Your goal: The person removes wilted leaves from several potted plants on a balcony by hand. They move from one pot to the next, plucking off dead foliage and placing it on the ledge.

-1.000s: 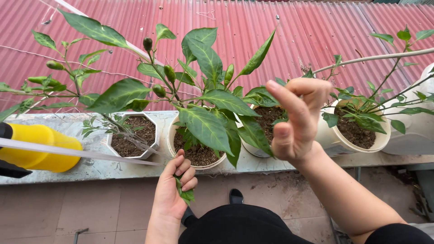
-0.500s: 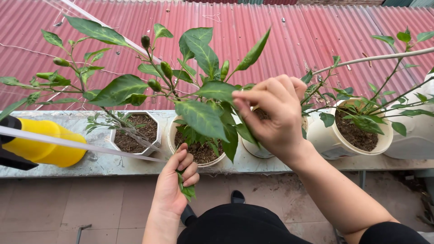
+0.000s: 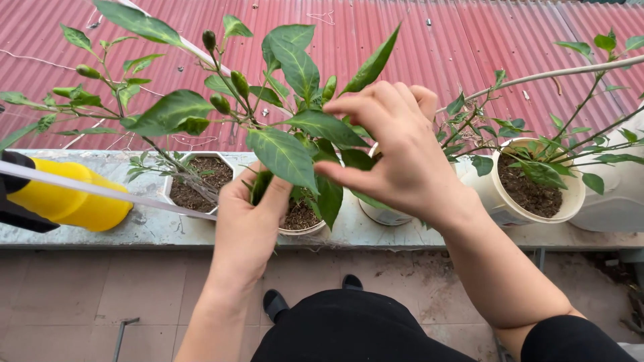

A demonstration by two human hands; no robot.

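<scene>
We note the left hand [image 3: 247,224] at 6 o'clock of the plant [image 3: 288,134], its grip closed on a dark green leaf [image 3: 261,185] low on the stem. The right hand [image 3: 396,157], at 3 o'clock of the plant, pinches a hanging leaf [image 3: 330,194] between thumb and fingers. The plant stands in a white pot [image 3: 303,228] on a grey ledge [image 3: 154,231], mid-frame. A square pot [image 3: 199,179] sits at its 9 o'clock, a round pot [image 3: 533,194] well off at 3 o'clock. A yellow sprayer [image 3: 67,198] lies at the far 9 o'clock edge. Red roofing [image 3: 436,40] fills 12 o'clock.
</scene>
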